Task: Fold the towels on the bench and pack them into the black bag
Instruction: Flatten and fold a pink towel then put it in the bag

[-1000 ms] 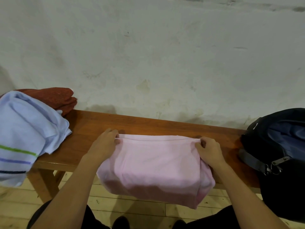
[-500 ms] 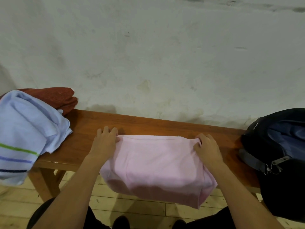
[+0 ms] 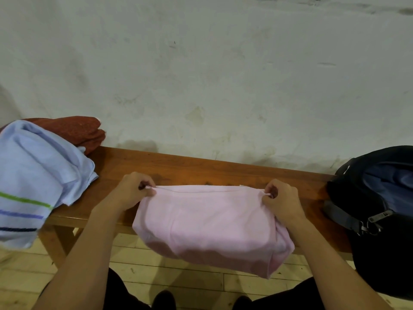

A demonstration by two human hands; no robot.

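Wooden bench [image 3: 201, 168] (stained white wall [image 3: 201, 74] behind), pink towel [image 3: 207, 222]

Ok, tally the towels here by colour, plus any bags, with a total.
Pink towel: 1
Light blue striped towel: 1
Rust-red towel: 1
Black bag: 1
Total: 4

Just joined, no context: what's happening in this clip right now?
A person is folding towels at a wooden bench. The left hand and right hand each pinch a far corner of a pink towel, which lies on the bench with its near part hanging over the front edge. A light blue striped towel and a red towel wait at the left. The black bag sits open at the right.
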